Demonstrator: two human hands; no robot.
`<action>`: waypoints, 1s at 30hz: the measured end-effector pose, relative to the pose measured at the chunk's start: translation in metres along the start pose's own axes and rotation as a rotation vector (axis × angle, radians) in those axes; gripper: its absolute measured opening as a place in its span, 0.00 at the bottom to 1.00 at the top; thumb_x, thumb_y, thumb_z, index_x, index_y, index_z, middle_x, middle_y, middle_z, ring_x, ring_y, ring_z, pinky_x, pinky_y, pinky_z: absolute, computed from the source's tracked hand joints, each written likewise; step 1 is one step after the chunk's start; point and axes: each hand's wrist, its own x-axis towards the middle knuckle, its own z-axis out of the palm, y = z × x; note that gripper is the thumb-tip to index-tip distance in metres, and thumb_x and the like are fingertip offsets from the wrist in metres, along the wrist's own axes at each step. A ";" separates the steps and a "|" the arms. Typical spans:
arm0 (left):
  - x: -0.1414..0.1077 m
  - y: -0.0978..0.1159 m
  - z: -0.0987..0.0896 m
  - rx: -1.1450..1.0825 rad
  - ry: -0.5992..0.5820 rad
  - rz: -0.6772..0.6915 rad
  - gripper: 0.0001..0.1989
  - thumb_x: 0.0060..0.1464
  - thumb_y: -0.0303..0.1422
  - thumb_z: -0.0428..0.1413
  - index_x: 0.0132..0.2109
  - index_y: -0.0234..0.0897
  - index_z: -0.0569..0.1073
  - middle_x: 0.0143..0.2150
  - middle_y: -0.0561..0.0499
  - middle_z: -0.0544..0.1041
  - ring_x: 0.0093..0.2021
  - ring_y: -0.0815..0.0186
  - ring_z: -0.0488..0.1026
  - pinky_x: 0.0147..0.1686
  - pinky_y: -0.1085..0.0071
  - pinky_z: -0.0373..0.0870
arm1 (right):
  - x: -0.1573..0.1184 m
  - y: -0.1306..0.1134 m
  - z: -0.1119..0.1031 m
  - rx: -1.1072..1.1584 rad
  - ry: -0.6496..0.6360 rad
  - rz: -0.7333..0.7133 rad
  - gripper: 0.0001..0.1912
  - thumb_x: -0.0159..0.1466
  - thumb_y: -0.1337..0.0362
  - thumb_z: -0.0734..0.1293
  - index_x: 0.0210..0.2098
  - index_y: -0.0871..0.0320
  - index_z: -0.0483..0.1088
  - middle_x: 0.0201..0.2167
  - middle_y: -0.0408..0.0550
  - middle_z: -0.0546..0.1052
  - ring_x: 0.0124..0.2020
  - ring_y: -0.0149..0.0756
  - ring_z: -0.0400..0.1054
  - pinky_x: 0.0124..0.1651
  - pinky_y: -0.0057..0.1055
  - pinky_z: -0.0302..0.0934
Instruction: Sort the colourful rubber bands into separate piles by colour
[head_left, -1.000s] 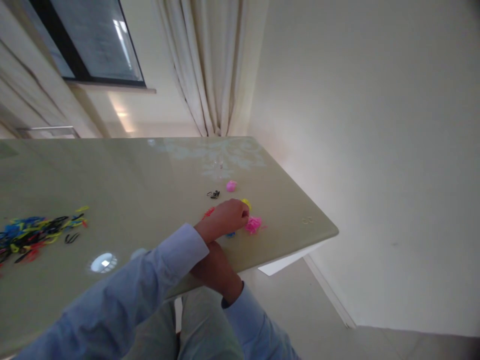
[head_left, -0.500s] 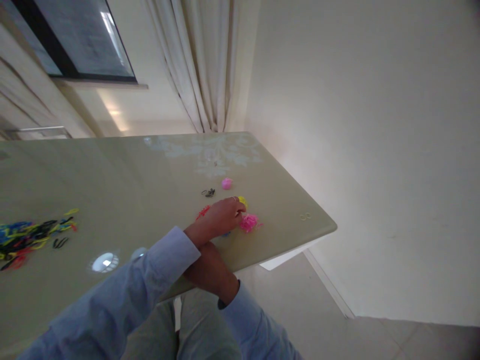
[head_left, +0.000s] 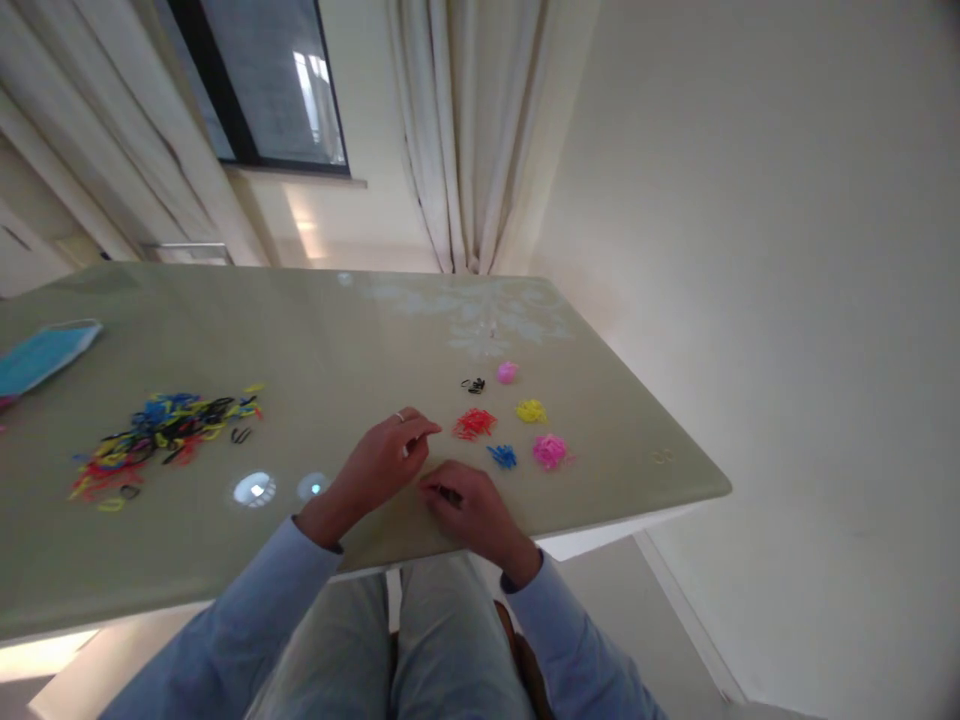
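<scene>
My left hand, with a ring on one finger, hovers over the table left of the red pile. Its forefinger points right, apart from the curled lower fingers, and nothing shows in it. My right hand is closed near the front edge, fingers bent inward; a dark spot shows between them, too small to name. Beyond it lie small piles of rubber bands: red, blue, yellow, bright pink and black. A light pink clump sits behind them.
A large mixed heap of coloured bands spreads over the left of the glossy table. A blue face mask lies at the far left. Two pale rings rest near the right corner. A wall rises on the right.
My left hand has drawn back left from the yellow and pink piles, uncrossing from above my right hand. The view has swung left, showing the whole mixed heap and the mask.
</scene>
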 end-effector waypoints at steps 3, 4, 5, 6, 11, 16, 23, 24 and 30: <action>-0.040 -0.032 -0.021 0.049 0.100 -0.085 0.15 0.57 0.27 0.47 0.43 0.38 0.77 0.40 0.48 0.78 0.39 0.64 0.75 0.43 0.68 0.71 | 0.000 -0.002 -0.002 -0.002 -0.003 0.011 0.08 0.65 0.66 0.64 0.37 0.57 0.77 0.31 0.46 0.78 0.34 0.33 0.71 0.39 0.28 0.63; -0.054 -0.042 -0.028 0.075 0.118 -0.118 0.15 0.57 0.27 0.47 0.43 0.39 0.78 0.40 0.47 0.78 0.39 0.63 0.75 0.42 0.67 0.71 | 0.000 -0.002 -0.003 -0.007 0.001 0.015 0.08 0.65 0.65 0.65 0.37 0.57 0.77 0.31 0.46 0.78 0.33 0.33 0.71 0.39 0.28 0.63; -0.067 -0.051 -0.035 0.097 0.133 -0.152 0.14 0.57 0.27 0.47 0.42 0.39 0.78 0.40 0.47 0.78 0.39 0.62 0.75 0.42 0.67 0.71 | 0.000 -0.002 -0.003 -0.008 0.006 0.015 0.08 0.65 0.65 0.65 0.37 0.57 0.77 0.31 0.47 0.78 0.32 0.33 0.71 0.38 0.29 0.63; -0.080 -0.059 -0.041 0.112 0.147 -0.184 0.14 0.56 0.27 0.47 0.42 0.40 0.78 0.40 0.47 0.78 0.40 0.62 0.76 0.42 0.66 0.71 | 0.001 -0.002 -0.003 -0.011 0.013 0.018 0.08 0.65 0.64 0.65 0.37 0.57 0.77 0.30 0.47 0.78 0.32 0.34 0.71 0.37 0.29 0.63; -0.122 -0.080 -0.064 0.048 0.253 -0.286 0.13 0.54 0.26 0.49 0.40 0.40 0.78 0.39 0.48 0.79 0.39 0.63 0.76 0.42 0.67 0.72 | 0.010 -0.004 -0.001 -0.090 0.000 0.081 0.09 0.64 0.62 0.64 0.35 0.55 0.77 0.30 0.49 0.79 0.29 0.36 0.71 0.32 0.31 0.63; -0.127 -0.080 -0.071 -0.154 0.393 -0.381 0.11 0.52 0.27 0.51 0.37 0.38 0.78 0.34 0.50 0.79 0.34 0.66 0.74 0.37 0.71 0.70 | 0.036 -0.027 0.014 -0.109 -0.003 0.093 0.11 0.64 0.60 0.64 0.35 0.55 0.77 0.29 0.50 0.79 0.28 0.37 0.70 0.31 0.31 0.63; -0.127 -0.080 -0.071 -0.398 0.554 -0.488 0.11 0.52 0.27 0.51 0.37 0.38 0.79 0.35 0.50 0.80 0.33 0.68 0.74 0.35 0.72 0.69 | 0.112 -0.076 0.071 -0.066 -0.224 -0.123 0.10 0.64 0.62 0.64 0.38 0.58 0.77 0.31 0.48 0.79 0.27 0.31 0.69 0.32 0.27 0.63; -0.127 -0.080 -0.072 -0.415 0.566 -0.493 0.11 0.52 0.27 0.52 0.36 0.37 0.79 0.35 0.50 0.80 0.34 0.67 0.74 0.36 0.72 0.69 | 0.126 -0.080 0.081 -0.071 -0.264 -0.159 0.10 0.64 0.63 0.65 0.39 0.58 0.77 0.31 0.47 0.79 0.28 0.30 0.70 0.33 0.26 0.63; -0.124 -0.079 -0.076 -0.434 0.576 -0.520 0.11 0.49 0.23 0.52 0.34 0.38 0.78 0.35 0.51 0.80 0.35 0.67 0.74 0.37 0.72 0.70 | 0.210 -0.097 0.152 -0.193 -0.395 -0.291 0.09 0.63 0.70 0.65 0.41 0.60 0.77 0.38 0.47 0.80 0.36 0.30 0.72 0.41 0.25 0.63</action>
